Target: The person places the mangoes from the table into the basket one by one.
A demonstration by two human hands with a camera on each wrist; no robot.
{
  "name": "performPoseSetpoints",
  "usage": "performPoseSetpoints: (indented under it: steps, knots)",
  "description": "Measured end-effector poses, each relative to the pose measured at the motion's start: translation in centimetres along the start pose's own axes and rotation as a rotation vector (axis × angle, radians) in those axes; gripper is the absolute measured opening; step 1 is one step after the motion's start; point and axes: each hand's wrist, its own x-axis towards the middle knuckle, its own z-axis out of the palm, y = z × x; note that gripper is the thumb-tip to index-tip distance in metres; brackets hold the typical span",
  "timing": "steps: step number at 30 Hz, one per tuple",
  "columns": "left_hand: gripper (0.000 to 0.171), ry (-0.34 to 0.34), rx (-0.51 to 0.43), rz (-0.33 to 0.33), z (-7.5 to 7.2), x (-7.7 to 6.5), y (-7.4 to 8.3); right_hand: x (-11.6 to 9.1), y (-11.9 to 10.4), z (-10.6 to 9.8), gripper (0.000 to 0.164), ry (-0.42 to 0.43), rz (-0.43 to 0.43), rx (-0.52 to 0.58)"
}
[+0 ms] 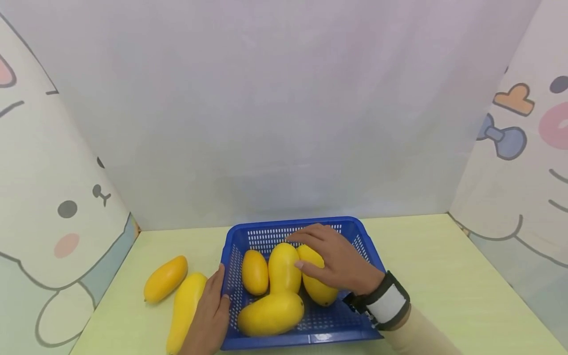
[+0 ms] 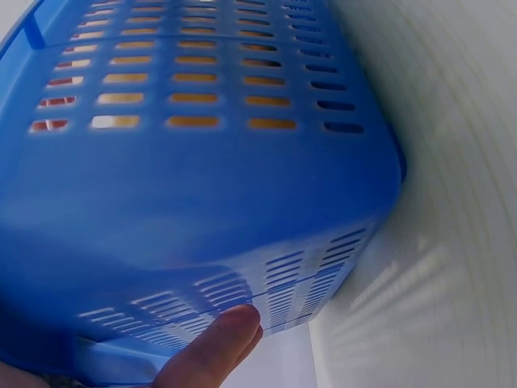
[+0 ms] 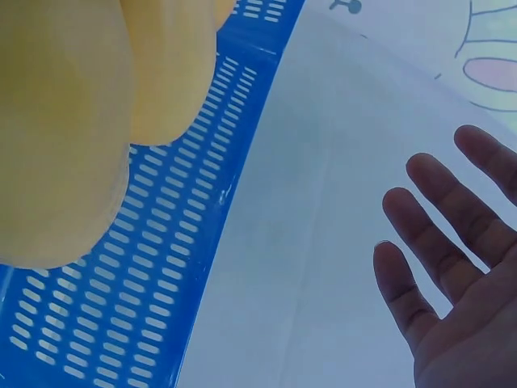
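Note:
A blue plastic basket (image 1: 306,339) holds several yellow, mango-like fruits. An orange-yellow fruit (image 1: 255,272) lies at its left, a large fruit (image 1: 284,266) in the middle, another (image 1: 321,291) at the right and one (image 1: 270,314) crosswise in front. My right hand (image 1: 339,261) hovers over the right-hand fruit, partly hiding it. Its fingers look spread and hold nothing in the right wrist view. Along the basket's left side rests my left hand (image 1: 208,315), fingers fairly straight. In the left wrist view a finger (image 2: 214,343) reaches the basket's slotted outer wall (image 2: 202,186).
Left of the basket, a small orange-yellow fruit (image 1: 166,279) and a long yellow fruit (image 1: 188,308) lie on the pale table (image 1: 443,286). The left forearm side partly covers the long one. A white curtain (image 1: 284,123) hangs behind; cartoon-printed panels flank both sides.

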Motion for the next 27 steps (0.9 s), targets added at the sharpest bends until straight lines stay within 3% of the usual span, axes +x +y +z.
performPoseSetpoints:
  steps: [8, 15, 27]
  knots:
    - [0.059, -0.012, 0.009, -0.018, 0.0, 0.0, 0.0, -0.7, 0.5, -0.7, 0.043, 0.045, 0.028, -0.028]
    - [0.059, -0.025, 0.002, -0.074, 0.1, 0.1, 0.1, -1.4, 0.9, -1.1, 0.044, 0.089, 0.060, -0.056]
    - [0.059, -0.017, 0.002, -0.058, 0.1, 0.2, 0.1, -1.9, 1.4, -1.9, 0.043, 0.152, 0.103, -0.029]
